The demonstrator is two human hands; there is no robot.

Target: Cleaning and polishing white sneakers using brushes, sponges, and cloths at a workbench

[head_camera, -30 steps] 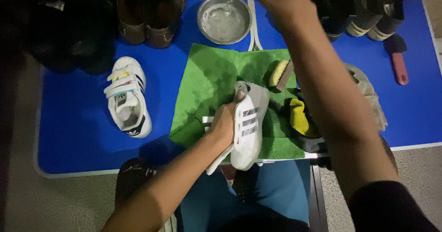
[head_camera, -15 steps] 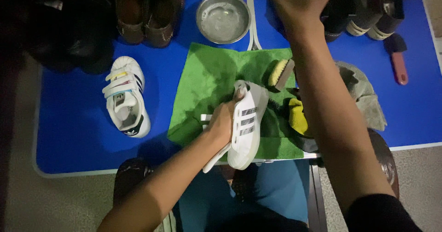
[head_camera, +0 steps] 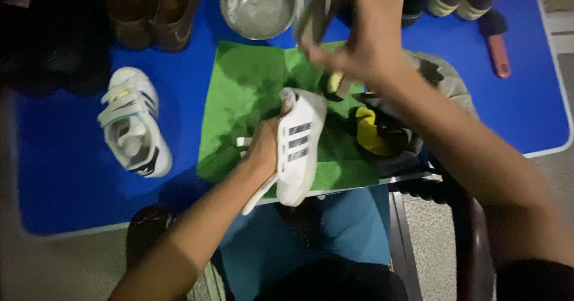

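2 white sneakers: one w/ grey side stripes (head_camera: 298,148) tipped on its side over the green towel (head_camera: 245,80) at the table's near edge, clamped in the left hand (head_camera: 266,148); its mate (head_camera: 133,130) lies apart on the blue table (head_camera: 72,175). Right hand (head_camera: 368,32), arm stretched fwd above the towel, fingers closed on a blurred grey strap-like thing (head_camera: 315,14). Also 1 steel bowl (head_camera: 258,7), 1 brown shoe pair (head_camera: 152,11), 1 red-handled brush (head_camera: 496,41), 1 yellow cloth (head_camera: 369,132).

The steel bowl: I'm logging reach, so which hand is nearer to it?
Right. The right hand is raised just beside the steel bowl, holding a blurred thin object. The left hand is lower down, gripping the white shoe.
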